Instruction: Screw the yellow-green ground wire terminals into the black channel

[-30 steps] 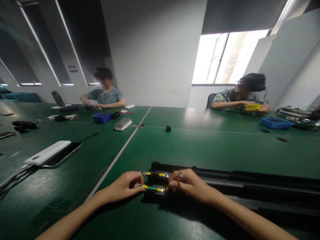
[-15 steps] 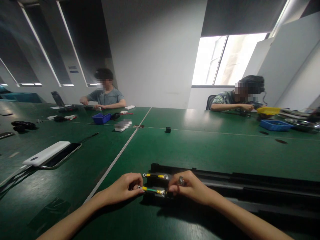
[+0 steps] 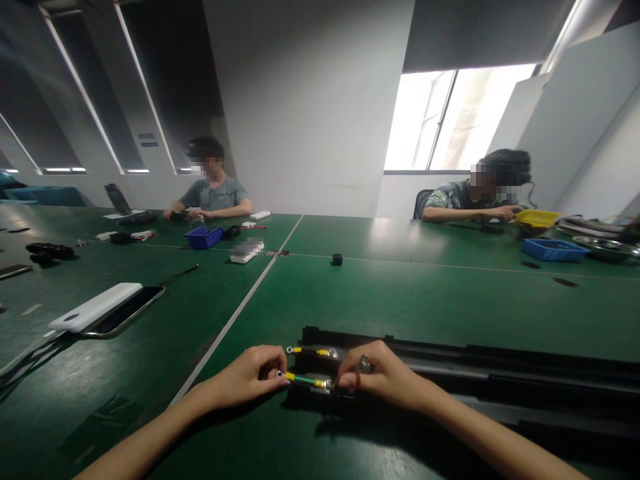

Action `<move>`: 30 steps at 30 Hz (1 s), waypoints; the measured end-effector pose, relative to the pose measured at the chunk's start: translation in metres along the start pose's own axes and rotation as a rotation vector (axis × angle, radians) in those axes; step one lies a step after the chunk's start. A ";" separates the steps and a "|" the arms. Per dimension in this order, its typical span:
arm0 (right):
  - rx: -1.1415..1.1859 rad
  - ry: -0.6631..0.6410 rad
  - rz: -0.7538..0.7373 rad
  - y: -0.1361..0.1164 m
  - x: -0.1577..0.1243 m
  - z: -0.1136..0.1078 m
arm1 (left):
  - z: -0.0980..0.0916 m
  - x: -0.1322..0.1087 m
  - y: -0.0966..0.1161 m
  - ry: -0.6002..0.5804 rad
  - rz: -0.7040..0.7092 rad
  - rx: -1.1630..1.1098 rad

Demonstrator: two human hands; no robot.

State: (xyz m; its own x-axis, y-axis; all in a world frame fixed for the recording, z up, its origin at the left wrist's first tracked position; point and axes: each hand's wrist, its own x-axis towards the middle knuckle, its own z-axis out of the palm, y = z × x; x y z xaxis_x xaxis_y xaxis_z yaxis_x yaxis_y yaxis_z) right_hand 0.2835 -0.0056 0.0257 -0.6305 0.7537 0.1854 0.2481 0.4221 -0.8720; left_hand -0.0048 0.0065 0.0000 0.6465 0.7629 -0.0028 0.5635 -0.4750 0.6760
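- short green cable with yellow sleeves (image 3: 306, 379): insulation looks like smooth plastic, end lugs are shiny silver metal
- short black cable with yellow sleeves (image 3: 313, 351): same deal, plasticky with bright metal rings
- long black channel-shaped rails (image 3: 500, 363): mostly matt, greyish sheen inside, can't tell if metal or plastic
- big flat green tabletop (image 3: 440, 300): smooth, kinda glossy, catches window glare
- white rounded slab (image 3: 103, 307): smooth plastic look
- round silver dish (image 3: 606, 247): polished metal
- grey t-shirt (image 3: 215, 193): matt cloth

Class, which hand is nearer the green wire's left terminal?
Left: the left hand pinches that ring terminal; the right hand is by the opposite end of the green wire.
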 end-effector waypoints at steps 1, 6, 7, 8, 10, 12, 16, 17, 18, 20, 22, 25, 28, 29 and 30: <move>-0.002 0.000 -0.004 0.000 0.000 0.000 | 0.000 0.000 0.000 0.001 -0.003 0.003; -0.006 0.007 -0.011 0.001 0.001 0.000 | 0.000 0.000 0.000 0.002 0.004 -0.004; -0.008 0.008 -0.014 0.001 0.001 0.000 | 0.000 0.000 0.000 0.001 0.005 -0.007; -0.010 0.009 -0.017 0.001 0.001 0.000 | 0.000 0.000 0.000 0.003 0.004 -0.009; -0.015 0.006 -0.018 0.000 0.001 0.000 | -0.001 0.000 0.000 0.004 0.002 -0.012; -0.016 0.004 -0.018 0.000 0.001 0.000 | -0.001 0.000 0.001 0.005 0.000 -0.015; -0.009 0.006 -0.023 0.001 0.001 0.000 | -0.001 0.001 0.003 0.004 -0.007 -0.003; -0.010 0.006 -0.023 0.001 0.001 0.000 | -0.001 0.001 0.003 0.004 -0.006 -0.003; -0.010 0.006 -0.024 0.001 0.001 0.000 | 0.000 0.001 0.003 0.004 -0.004 -0.006; -0.008 0.005 -0.026 0.001 0.000 0.000 | 0.000 0.001 0.003 0.008 0.000 -0.011; -0.008 0.003 -0.022 0.000 0.000 0.000 | 0.000 0.001 0.003 0.012 0.000 -0.005; -0.022 0.005 -0.018 0.000 0.000 0.000 | -0.001 0.000 0.002 0.006 -0.005 -0.003; -0.014 0.005 -0.030 0.001 0.000 0.000 | -0.001 0.000 0.002 0.006 0.000 -0.006; -0.011 0.005 -0.032 0.001 0.000 0.000 | -0.001 0.000 0.002 0.009 0.003 -0.003; -0.012 0.005 -0.032 0.001 0.000 0.000 | -0.001 0.000 0.002 0.011 0.005 0.000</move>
State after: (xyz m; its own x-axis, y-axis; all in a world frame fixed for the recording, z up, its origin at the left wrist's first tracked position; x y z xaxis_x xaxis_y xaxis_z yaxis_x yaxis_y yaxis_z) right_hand 0.2841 -0.0054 0.0253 -0.6348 0.7421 0.2152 0.2371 0.4521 -0.8599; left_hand -0.0040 0.0063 0.0015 0.6437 0.7652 0.0082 0.5603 -0.4786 0.6760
